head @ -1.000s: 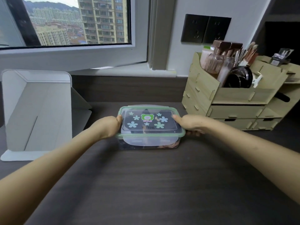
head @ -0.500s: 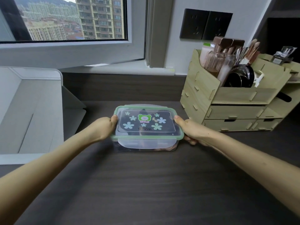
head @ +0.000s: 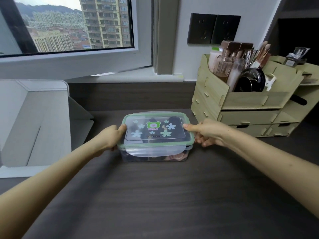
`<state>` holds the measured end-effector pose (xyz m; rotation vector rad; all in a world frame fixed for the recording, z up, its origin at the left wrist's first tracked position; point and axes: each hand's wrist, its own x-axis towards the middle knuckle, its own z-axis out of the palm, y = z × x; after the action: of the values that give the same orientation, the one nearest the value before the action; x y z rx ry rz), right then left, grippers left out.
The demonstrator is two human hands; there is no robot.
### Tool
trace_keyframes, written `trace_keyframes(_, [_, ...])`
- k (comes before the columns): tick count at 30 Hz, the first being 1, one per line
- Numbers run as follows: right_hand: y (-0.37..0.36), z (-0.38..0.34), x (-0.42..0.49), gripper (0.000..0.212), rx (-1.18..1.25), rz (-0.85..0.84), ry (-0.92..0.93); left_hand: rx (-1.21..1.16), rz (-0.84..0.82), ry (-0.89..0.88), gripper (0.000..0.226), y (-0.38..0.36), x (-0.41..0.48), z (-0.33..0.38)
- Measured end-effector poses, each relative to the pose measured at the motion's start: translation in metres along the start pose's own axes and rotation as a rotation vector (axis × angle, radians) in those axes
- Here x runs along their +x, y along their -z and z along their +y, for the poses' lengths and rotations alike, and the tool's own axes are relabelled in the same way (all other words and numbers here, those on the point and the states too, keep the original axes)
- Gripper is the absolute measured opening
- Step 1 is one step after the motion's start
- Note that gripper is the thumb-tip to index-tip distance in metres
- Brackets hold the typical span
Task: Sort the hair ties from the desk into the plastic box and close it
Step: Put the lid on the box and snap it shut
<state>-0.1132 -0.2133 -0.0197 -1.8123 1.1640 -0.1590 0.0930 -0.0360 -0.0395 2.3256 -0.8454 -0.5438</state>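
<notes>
Seen from the head camera, the plastic box sits on the dark bench, toward its back edge and about midway between the side edges. It is clear-walled, with a green-rimmed lid resting on top; the lid bears pale flower stickers and a small green bear. The near latch flap is folded down over the front wall. Through that wall, hair ties show as dark and pinkish shapes, too blurred to count.

The left hand clasps the box's left end, thumb on the lid's edge, fingers curled down the side. The right hand clasps the right end likewise, thumb tip on the lid's corner, fingers tucked below the rim.

A wooden organiser stands near the bench's back right corner; a white folded stand leans at the left edge.
</notes>
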Motion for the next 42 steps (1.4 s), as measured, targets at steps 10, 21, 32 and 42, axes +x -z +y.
trace_keyframes(10, [-0.004,0.004,-0.005,0.055,-0.226,0.057,0.055,0.087,0.001,0.067,0.057,-0.005,0.001,0.004])
trace_keyframes(21, [-0.002,-0.018,0.002,0.066,-0.536,-0.198,-0.08,0.154,0.037,0.042,0.052,-0.01,0.008,0.003])
trace_keyframes(32, [0.002,-0.008,0.012,0.056,-0.11,-0.338,-0.153,0.293,0.058,-0.115,0.022,-0.007,0.007,0.006])
trace_keyframes(42, [-0.038,-0.004,-0.028,0.064,0.072,-0.429,-0.165,0.506,0.215,-0.221,0.06,0.015,0.061,0.014])
